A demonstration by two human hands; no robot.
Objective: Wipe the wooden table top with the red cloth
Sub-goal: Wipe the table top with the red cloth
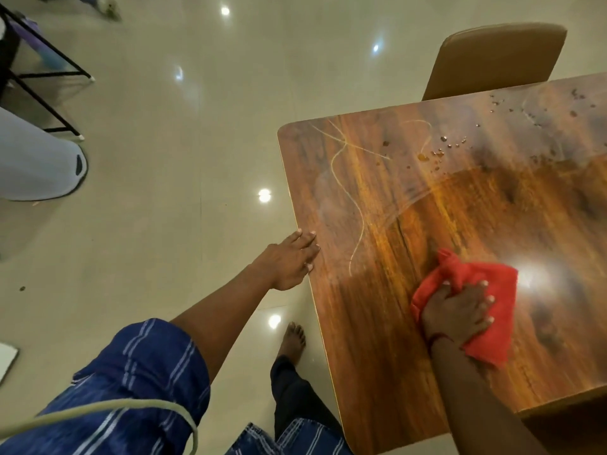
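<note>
The right hand (456, 315) presses the red cloth (476, 297) flat on the counter (377, 323); the left hand (290, 261), fingers spread and empty, braces its edge. Beyond both hands, droplets (440, 154) and pale streaks, perhaps residue, remain: wiping looks partly done

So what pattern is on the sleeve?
The rolled-up blue fabric sleeve has thin white stripes, seen clearly in the head view.

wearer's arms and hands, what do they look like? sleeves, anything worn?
Left hand bare, forearm bare up to a blue sleeve with pale stripes, pushed up near the elbow. Right hand bare, with a thin red thread at the wrist; no sleeve visible. No gloves or rings discernible.
</note>
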